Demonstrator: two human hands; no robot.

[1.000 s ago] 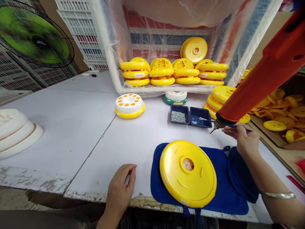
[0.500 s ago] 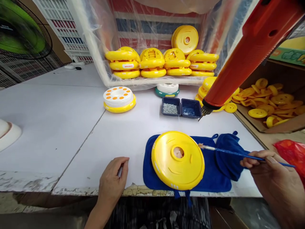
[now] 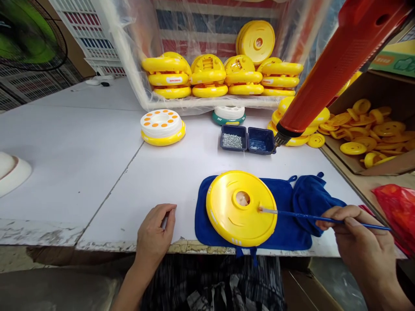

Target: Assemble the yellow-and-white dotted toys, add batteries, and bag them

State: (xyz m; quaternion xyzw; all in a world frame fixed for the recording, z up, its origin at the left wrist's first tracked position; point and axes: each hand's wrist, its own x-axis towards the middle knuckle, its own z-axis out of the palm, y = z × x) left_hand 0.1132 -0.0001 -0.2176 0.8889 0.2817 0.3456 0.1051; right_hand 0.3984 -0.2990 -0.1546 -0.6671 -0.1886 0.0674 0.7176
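A round yellow plastic disc [image 3: 223, 211] with a hole in the middle lies on a blue cloth [image 3: 287, 235] at the table's front edge. My right hand [image 3: 359, 235] is closed around the blue handle of a thin paintbrush [image 3: 301, 215]. The brush tip touches the disc's top face, right of the hole, or hovers just over it; I cannot tell which. To the left of the cloth, my left hand [image 3: 157, 231] rests on the white table with its fingers curled in and the thumb near them. Nothing shows in it.
A red electric screwdriver [image 3: 324, 82] hangs at right above two dark trays, one with small screws [image 3: 232, 140]. Stacked yellow housings [image 3: 207, 77] fill a plastic-lined crate behind. A carton of yellow parts [image 3: 372, 129] stands at right. White-topped yellow unit [image 3: 162, 125] sits back left.
My right hand has moved left with the paintbrush, whose tip went from the disc's right rim onto its top face near the hole. My left hand stays in place; the view has tilted slightly.
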